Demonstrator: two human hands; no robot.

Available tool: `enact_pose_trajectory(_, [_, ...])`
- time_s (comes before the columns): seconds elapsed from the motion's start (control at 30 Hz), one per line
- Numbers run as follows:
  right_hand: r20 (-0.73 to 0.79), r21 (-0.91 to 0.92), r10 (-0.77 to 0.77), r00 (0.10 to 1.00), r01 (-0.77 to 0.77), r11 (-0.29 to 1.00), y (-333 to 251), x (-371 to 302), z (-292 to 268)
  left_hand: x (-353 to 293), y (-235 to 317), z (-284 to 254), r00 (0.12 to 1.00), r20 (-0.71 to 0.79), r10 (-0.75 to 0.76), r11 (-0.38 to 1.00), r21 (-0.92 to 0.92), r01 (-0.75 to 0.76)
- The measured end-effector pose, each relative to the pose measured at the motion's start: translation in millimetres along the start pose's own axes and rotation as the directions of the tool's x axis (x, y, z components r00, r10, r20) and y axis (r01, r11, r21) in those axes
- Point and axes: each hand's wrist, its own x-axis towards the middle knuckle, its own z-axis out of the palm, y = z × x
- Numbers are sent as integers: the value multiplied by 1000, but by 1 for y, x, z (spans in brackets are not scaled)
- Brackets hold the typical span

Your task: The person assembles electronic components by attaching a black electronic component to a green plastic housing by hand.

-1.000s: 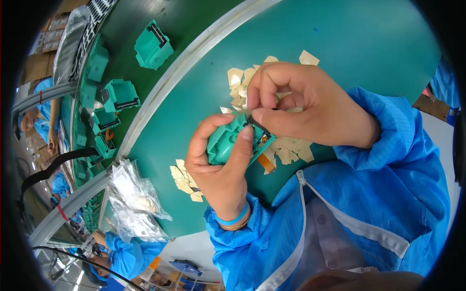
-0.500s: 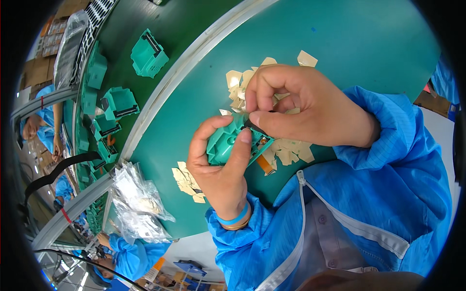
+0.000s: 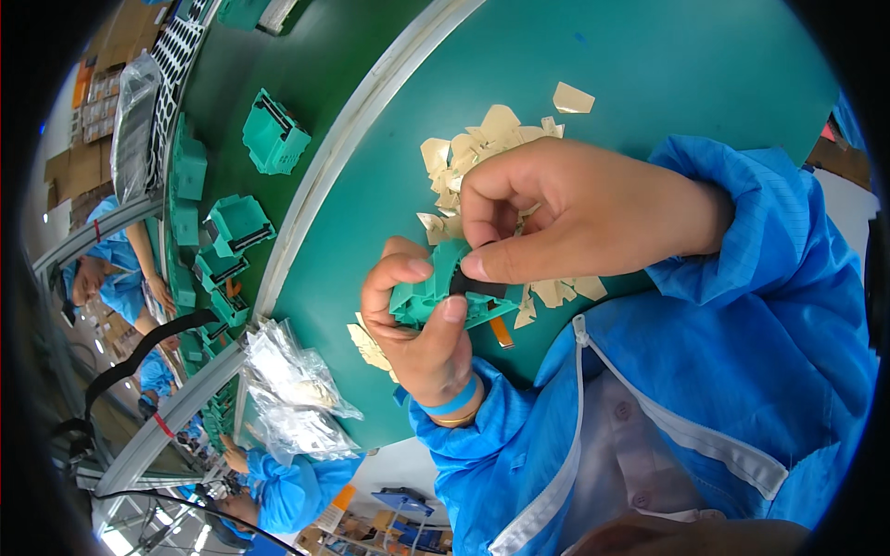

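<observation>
1. Location: the green plastic housing is held above the bench, between the worker's two hands, in front of the jacket.
2. Left hand: wrapped around the housing, thumb on the near side and fingers on the far side, seemingly to steady it.
3. Right hand: thumb and forefinger narrowed to a pinch on a black strip lying along the housing; probably held so for fine control (the exact contact is partly hidden).
4. Materials: the housing is matte, moulded and ribbed; the strip looks thin and flexible. A flat orange ribbon cable sticks out below.
5. Surroundings: stiff cream angular pieces lie loosely heaped, apparently for easy reach. Crinkled clear bags rest near the bench edge. Beyond the metal rail, similar open housings stand on a dark green surface.
</observation>
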Motion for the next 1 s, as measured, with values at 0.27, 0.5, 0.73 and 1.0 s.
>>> enact_pose_trajectory(0.27, [29,38,29,999,-30,999,-9,-15,-11,12,-6,32,998,-9,-60,971,-234,57])
enact_pose_trajectory(0.5, [-19,-29,-24,1000,23,999,-8,-22,-18,13,-15,41,997,14,-69,958,-276,71])
enact_pose_trajectory(0.73, [-28,16,7,1000,-7,1000,-7,-24,-19,15,-14,45,995,48,-82,956,-278,92])
enact_pose_trajectory(1.0, [-35,13,-13,999,14,1000,-5,-23,-18,15,-15,42,996,37,-81,960,-267,88])
